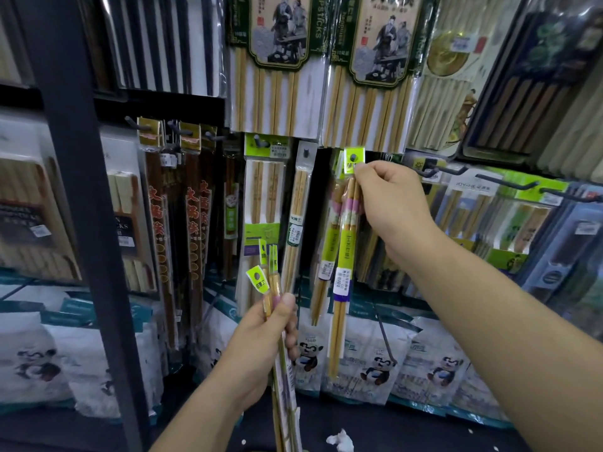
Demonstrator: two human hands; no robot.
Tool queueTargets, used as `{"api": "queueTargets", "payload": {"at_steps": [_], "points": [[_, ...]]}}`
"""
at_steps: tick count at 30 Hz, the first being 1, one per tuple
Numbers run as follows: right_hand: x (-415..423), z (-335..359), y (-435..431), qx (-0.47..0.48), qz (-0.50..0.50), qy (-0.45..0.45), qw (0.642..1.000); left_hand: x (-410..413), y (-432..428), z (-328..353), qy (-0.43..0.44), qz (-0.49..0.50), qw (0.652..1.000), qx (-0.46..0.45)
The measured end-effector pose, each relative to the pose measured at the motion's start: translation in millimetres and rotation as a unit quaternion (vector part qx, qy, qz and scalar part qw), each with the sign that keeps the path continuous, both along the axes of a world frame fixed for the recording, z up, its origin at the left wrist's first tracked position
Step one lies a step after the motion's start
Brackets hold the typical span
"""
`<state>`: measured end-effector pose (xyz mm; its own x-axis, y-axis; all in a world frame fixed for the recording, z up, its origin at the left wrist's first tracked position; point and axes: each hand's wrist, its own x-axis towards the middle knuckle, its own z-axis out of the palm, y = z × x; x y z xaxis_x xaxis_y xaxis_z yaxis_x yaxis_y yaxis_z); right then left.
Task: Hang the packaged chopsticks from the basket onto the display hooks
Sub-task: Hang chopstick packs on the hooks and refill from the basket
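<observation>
My right hand (390,203) pinches the green header of a packaged chopstick pair (342,262) and holds it up against the display, level with the row of hooks. The pack hangs straight down beside another like it (324,256) on the rack. The hook behind the header is hidden. My left hand (261,337) grips a bundle of several more chopstick packs (272,282) lower down, their green tags pointing up. The basket is out of sight.
Black empty hooks (447,169) stick out to the right. Large chopstick packs (280,66) hang above, dark red ones (192,203) to the left. A dark shelf post (81,190) stands at left. Panda-printed bags (375,363) line the shelf below.
</observation>
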<state>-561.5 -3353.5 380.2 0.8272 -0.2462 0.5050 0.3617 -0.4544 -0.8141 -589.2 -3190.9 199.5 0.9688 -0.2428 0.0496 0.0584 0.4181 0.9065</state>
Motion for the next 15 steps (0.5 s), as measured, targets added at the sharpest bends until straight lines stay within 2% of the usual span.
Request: {"api": "queueTargets", "payload": {"at_steps": [10,15], "points": [[7.1,-15.6,-5.5,0.013,-0.011,0.029,0.999,-3.1,3.2,0.5,0.024,0.010,1.000,0.007],[-5.7,-46.8,-2.3,-0.004,-0.065,0.023,0.998,-2.7,3.8,-0.2,-0.007,0.005,1.000,0.022]]}}
